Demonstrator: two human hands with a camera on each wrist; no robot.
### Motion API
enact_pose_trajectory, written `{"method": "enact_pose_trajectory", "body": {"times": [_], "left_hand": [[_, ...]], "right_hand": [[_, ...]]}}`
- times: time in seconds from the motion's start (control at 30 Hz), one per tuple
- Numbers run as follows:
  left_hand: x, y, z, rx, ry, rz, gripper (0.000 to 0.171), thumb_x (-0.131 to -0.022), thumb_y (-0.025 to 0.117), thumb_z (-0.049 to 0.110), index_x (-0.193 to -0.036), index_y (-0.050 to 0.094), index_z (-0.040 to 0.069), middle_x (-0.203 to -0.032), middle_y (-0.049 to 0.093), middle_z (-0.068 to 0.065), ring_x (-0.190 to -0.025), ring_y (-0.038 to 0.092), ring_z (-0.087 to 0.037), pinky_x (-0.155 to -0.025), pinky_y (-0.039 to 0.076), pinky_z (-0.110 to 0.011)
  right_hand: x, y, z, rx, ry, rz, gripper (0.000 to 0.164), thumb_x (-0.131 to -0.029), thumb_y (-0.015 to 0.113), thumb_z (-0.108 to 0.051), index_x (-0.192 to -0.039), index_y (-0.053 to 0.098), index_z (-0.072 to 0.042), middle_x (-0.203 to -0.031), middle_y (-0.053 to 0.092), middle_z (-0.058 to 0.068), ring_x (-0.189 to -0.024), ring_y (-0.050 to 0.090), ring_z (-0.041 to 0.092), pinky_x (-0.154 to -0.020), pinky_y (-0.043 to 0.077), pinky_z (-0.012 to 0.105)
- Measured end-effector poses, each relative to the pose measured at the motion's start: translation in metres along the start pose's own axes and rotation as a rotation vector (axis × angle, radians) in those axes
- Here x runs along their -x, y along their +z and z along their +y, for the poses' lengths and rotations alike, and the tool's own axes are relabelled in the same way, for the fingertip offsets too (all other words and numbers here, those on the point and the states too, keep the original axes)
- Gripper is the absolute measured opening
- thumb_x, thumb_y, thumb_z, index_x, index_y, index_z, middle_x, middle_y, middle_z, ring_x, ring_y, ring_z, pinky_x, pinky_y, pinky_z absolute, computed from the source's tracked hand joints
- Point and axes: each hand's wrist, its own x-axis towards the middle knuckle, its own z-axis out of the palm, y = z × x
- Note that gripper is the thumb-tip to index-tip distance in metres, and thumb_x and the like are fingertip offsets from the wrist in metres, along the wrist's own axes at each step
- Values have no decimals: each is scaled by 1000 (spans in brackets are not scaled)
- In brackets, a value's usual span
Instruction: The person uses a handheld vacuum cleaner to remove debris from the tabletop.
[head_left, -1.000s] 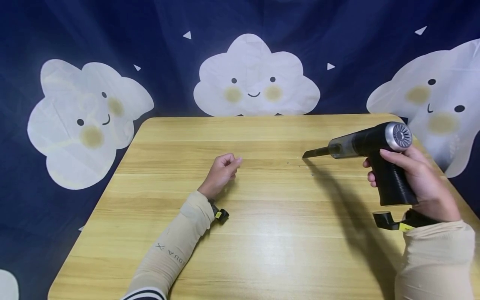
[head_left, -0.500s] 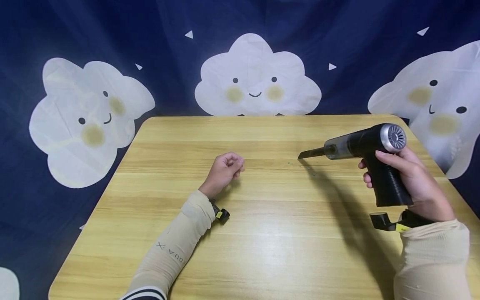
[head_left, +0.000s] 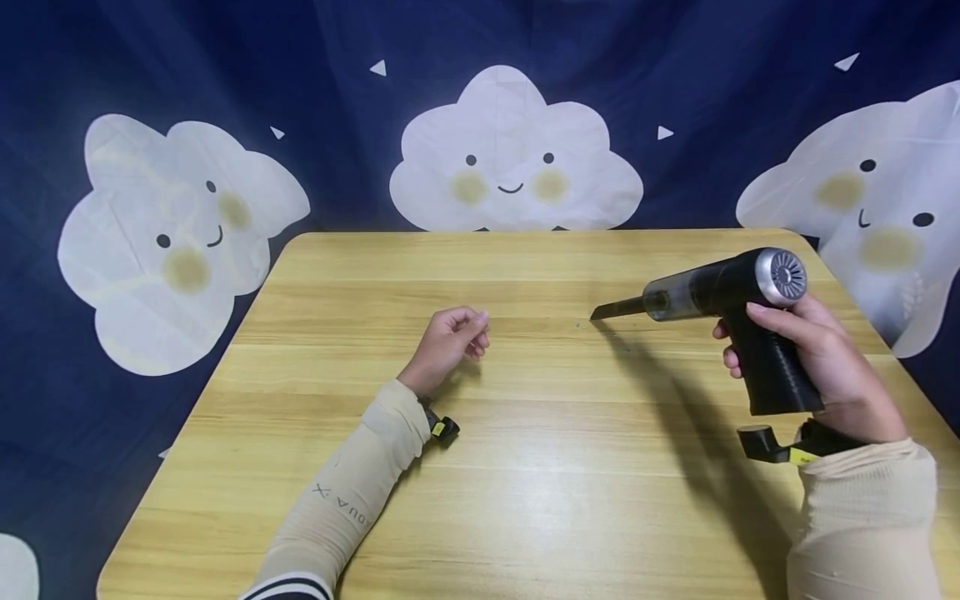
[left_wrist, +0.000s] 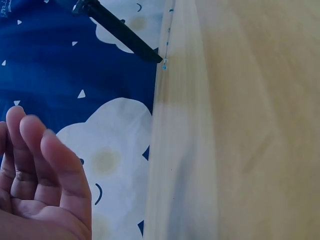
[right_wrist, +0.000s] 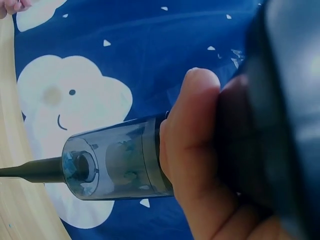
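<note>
In the head view my right hand (head_left: 847, 358) grips the black handle of a handheld vacuum cleaner (head_left: 738, 283) with a silver rear end. Its narrow black nozzle (head_left: 618, 308) slants down to the left, the tip at or just above the tabletop. Beside the tip lie tiny bluish scraps (head_left: 580, 326), also visible as small specks (left_wrist: 164, 66) in the left wrist view. Inside the clear dust cup (right_wrist: 125, 160), the right wrist view shows bluish bits. My left hand (head_left: 447, 346) holds nothing, its fingers loosely curled, left of the scraps.
The wood-grain table (head_left: 525, 500) has rounded far corners. Behind it hangs a dark blue curtain (head_left: 337, 175) printed with white clouds. A wrist camera (head_left: 444, 431) sits on the left wrist, another camera (head_left: 765, 443) on the right.
The vacuum cleaner and my right hand have shifted slightly left, bringing the nozzle tip nearer the left scraps. Fewer scraps show beside the tip. My left fingers have loosened a little.
</note>
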Motion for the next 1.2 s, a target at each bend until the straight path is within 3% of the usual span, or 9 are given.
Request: {"method": "enact_pose_trajectory", "body": {"times": [0.23, 0.83, 1.2], "left_hand": [[0, 1, 0, 17, -3, -23, 40, -98, 54, 18, -96, 53, -22, -67, 63, -1, -61, 61, -14, -58, 55, -25], [0, 2, -1, 21, -1, -12, 40, -98, 54, 17, -95, 53, -22, -65, 63, 0, -59, 62, -14, -58, 55, -27], [0, 2, -1, 18, -12, -18, 39, -98, 55, 19, -94, 53, -21, -67, 63, -1, -61, 62, -15, -59, 55, -28]], "right_hand": [[-2, 7, 2, 13, 25, -16, 31, -103, 21, 2, -131, 33, -1, -94, 67, 17, -66, 66, 29, -62, 59, 33], [1, 5, 1, 31, 37, -24, 33, -103, 20, 1, -133, 33, -3, -95, 67, 16, -68, 67, 28, -63, 59, 33], [4, -2, -3, 1, 21, -72, 35, -102, 16, 3, -133, 32, -1, -97, 66, 19, -68, 67, 30, -63, 59, 34]]}}
